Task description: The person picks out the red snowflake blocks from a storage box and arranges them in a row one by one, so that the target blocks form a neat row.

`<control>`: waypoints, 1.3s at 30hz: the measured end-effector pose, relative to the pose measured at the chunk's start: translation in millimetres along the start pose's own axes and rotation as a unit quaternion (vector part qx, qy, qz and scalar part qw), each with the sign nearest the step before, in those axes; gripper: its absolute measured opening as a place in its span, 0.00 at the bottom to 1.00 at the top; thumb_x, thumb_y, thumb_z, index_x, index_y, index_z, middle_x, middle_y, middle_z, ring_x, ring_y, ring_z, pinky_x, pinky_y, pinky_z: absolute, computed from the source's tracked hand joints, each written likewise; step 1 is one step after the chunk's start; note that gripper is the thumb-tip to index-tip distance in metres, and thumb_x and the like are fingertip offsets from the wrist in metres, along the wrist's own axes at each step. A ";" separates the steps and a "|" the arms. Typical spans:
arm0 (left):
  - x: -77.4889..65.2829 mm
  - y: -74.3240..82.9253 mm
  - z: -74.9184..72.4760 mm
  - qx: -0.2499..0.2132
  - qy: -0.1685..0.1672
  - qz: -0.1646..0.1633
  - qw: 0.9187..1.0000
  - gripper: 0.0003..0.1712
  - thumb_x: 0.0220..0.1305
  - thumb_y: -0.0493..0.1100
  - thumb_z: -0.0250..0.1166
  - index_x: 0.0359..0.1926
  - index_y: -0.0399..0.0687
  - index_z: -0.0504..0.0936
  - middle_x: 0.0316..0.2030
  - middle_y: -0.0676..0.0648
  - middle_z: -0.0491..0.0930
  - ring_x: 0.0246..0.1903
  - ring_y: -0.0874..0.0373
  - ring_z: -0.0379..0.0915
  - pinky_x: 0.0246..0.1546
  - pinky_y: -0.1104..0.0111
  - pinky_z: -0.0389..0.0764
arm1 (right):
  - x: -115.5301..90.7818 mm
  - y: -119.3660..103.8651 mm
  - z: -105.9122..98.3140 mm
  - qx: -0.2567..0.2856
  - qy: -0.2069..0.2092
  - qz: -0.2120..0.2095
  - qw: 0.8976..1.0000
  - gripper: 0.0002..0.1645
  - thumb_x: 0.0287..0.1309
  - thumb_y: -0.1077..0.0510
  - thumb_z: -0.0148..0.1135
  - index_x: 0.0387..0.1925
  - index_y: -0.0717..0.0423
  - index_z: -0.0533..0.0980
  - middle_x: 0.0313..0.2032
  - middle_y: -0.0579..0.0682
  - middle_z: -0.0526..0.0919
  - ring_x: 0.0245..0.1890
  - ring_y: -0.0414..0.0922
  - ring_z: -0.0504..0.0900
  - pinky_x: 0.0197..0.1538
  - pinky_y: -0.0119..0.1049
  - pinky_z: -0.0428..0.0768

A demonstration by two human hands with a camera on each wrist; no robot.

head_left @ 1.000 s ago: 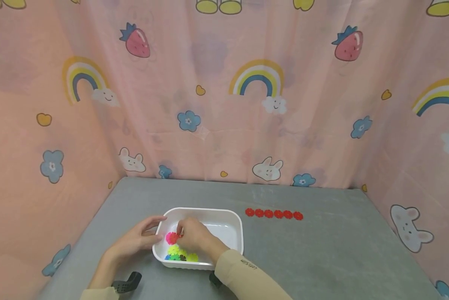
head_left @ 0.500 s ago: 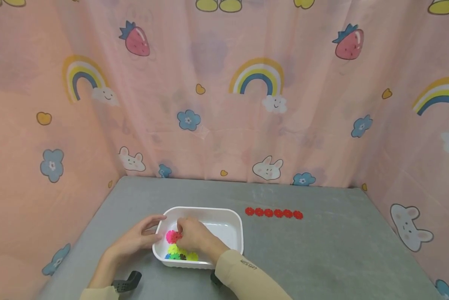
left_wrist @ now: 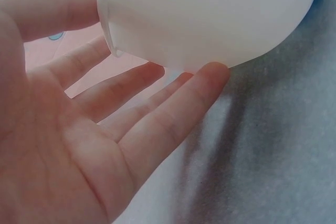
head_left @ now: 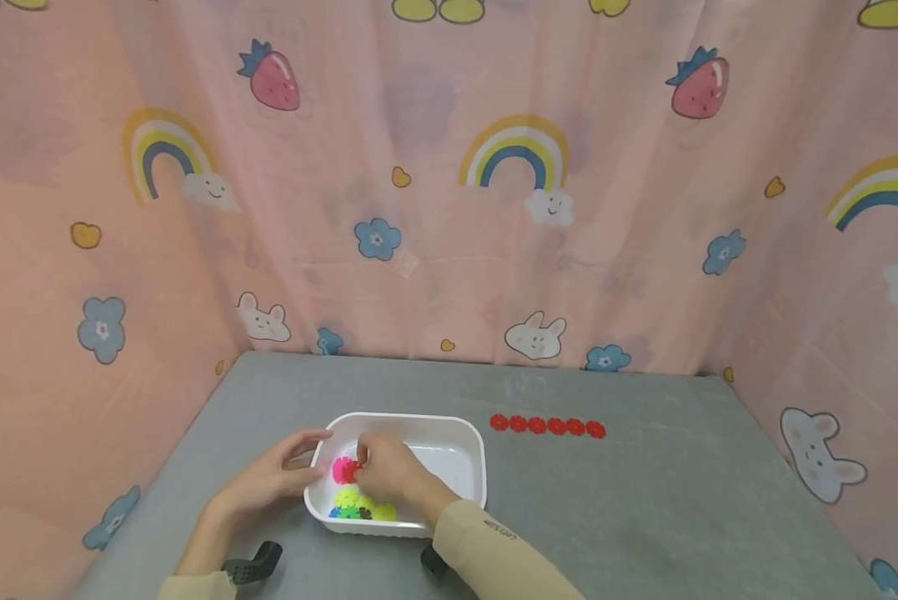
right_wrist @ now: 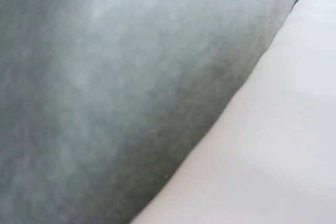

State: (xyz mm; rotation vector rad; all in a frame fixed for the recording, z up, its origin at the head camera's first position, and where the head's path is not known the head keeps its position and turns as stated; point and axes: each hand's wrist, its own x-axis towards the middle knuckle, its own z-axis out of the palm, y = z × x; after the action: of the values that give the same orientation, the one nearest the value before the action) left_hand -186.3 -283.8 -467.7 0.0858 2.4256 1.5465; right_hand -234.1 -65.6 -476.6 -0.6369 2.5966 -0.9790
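Observation:
A white plastic tray (head_left: 449,471) sits on the grey table, holding flower-shaped plastic discs in its left part. My left hand (head_left: 278,475) rests against the tray's left end with fairly straight fingers; in the left wrist view the fingertips (left_wrist: 214,72) touch the tray's outer wall (left_wrist: 199,19). Inside the tray, my right hand (head_left: 392,475) pinches a red flower-shaped disc (head_left: 352,472), partly hidden by the fingers. A pink disc (head_left: 340,468) lies right beside it. The right wrist view has only the tray's wall (right_wrist: 273,145) and the table, without the hand.
Yellow discs (head_left: 348,497), a green disc (head_left: 349,512) and a bit of blue and brown lie near the tray's front left corner. Several red discs (head_left: 548,426) form a row on the table (head_left: 644,500) right of the tray. A patterned pink curtain (head_left: 449,275) encloses the table.
My right hand shifts very slightly within the tray, and the red disc at its fingers turns a little beside the pink one. The left hand stays against the tray.

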 end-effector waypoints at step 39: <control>-1.9 3.9 2.8 0.013 -0.005 -0.001 1.000 0.41 0.65 0.52 0.69 0.74 0.49 0.64 0.75 0.31 0.56 0.71 0.25 0.53 0.59 0.39 0.75 | -56.6 22.4 -66.4 0.186 0.024 -0.045 0.981 0.04 0.65 0.61 0.64 0.35 0.54 0.76 0.25 0.49 0.82 0.22 0.44 0.83 0.30 0.34 0.85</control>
State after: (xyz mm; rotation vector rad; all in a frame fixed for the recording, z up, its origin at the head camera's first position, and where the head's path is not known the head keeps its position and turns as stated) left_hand -184.1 -280.0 -465.0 0.0955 2.4388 1.5102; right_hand -219.7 14.1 -437.1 -0.6387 2.3446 -1.4773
